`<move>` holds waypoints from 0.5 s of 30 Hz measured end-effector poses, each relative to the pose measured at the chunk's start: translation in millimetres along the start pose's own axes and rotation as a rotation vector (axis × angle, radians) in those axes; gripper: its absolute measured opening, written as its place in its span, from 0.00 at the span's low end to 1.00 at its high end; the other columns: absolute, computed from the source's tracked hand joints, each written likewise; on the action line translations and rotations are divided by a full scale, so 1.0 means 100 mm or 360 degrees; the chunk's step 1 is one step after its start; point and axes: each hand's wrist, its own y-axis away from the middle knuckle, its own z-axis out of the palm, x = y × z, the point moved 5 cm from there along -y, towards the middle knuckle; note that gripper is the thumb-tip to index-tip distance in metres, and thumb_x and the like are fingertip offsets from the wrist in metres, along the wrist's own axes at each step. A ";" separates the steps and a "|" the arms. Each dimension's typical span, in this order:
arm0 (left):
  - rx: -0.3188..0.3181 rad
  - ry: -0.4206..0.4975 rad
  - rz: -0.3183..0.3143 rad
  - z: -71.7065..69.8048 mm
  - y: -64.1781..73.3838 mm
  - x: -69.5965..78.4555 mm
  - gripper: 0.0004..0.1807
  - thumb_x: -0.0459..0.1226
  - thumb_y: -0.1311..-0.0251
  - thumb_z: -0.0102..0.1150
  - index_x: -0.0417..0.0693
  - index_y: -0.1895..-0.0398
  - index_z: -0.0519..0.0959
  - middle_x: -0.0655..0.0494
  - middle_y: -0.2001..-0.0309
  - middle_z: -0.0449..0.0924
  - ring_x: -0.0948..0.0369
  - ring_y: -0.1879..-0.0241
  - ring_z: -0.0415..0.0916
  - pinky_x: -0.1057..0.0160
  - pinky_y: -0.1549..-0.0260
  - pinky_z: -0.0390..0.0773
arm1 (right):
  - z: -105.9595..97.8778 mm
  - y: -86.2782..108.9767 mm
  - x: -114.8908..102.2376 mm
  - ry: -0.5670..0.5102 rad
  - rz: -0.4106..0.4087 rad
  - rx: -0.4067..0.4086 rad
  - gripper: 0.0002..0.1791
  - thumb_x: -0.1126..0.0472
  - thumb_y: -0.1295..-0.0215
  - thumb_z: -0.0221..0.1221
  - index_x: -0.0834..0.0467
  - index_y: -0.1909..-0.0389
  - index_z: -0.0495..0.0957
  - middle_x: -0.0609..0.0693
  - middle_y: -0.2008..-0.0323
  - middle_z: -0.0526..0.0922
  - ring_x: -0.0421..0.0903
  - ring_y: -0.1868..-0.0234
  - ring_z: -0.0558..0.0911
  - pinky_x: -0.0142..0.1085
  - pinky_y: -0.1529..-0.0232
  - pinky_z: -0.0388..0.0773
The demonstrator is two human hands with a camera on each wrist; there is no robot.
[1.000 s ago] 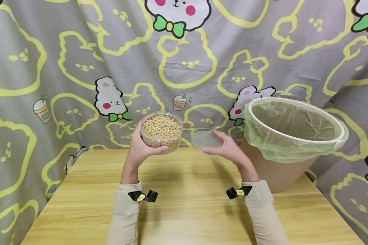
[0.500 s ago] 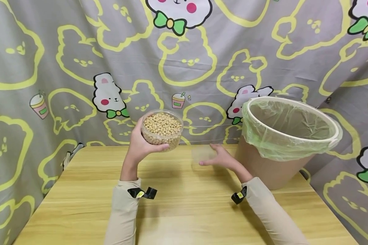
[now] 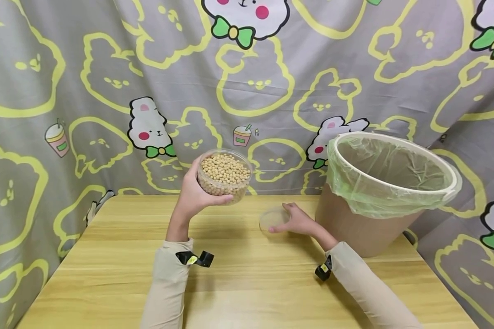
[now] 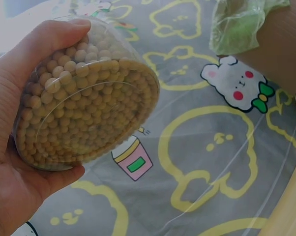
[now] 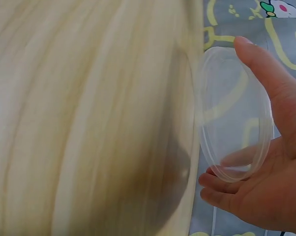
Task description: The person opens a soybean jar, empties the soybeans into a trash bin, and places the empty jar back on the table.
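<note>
gripping bean tub (image 3: 224, 188) w/ l hand (image 3: 195, 194), pinching clear lid (image 3: 272, 218) w/ r hand (image 3: 299, 221), lined bin (image 3: 356, 230) nearby

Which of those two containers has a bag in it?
The big bin at right: a pale green bag hangs over its edge. The clear tub of beans has none.

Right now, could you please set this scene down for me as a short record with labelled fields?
Left grip: holds a clear tub above the table
Contents: pale round beans, visible through the open top
Right grip: holds a clear lid between thumb and fingers; contact with the table unclear
Bin: beige, at the table's far right
Liner: light green plastic, folded over the bin's rim
Backdrop: grey curtain with cartoon animals
</note>
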 end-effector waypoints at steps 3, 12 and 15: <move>0.0000 0.0017 -0.0001 0.02 0.00 0.00 0.62 0.27 0.71 0.86 0.54 0.25 0.64 0.50 0.30 0.68 0.55 0.33 0.69 0.50 0.35 0.73 | 0.02 0.02 0.02 0.0022 0.0002 -0.0024 0.69 0.35 0.55 0.76 0.75 0.25 0.55 0.73 0.31 0.65 0.67 0.31 0.69 0.59 0.30 0.68; 0.0011 0.0039 0.0009 0.04 -0.01 0.00 0.62 0.28 0.70 0.85 0.54 0.24 0.63 0.50 0.30 0.68 0.54 0.33 0.69 0.51 0.35 0.74 | 0.10 0.05 0.06 0.0155 -0.0036 -0.0082 0.69 0.40 0.55 0.79 0.77 0.25 0.51 0.76 0.31 0.62 0.69 0.30 0.68 0.59 0.28 0.66; 0.0017 0.0037 0.0011 0.04 -0.01 0.00 0.62 0.27 0.70 0.85 0.54 0.24 0.63 0.51 0.30 0.68 0.55 0.33 0.69 0.52 0.35 0.74 | 0.11 0.05 0.07 0.0162 -0.0057 -0.0099 0.70 0.42 0.54 0.79 0.78 0.25 0.49 0.77 0.30 0.59 0.70 0.29 0.66 0.59 0.27 0.63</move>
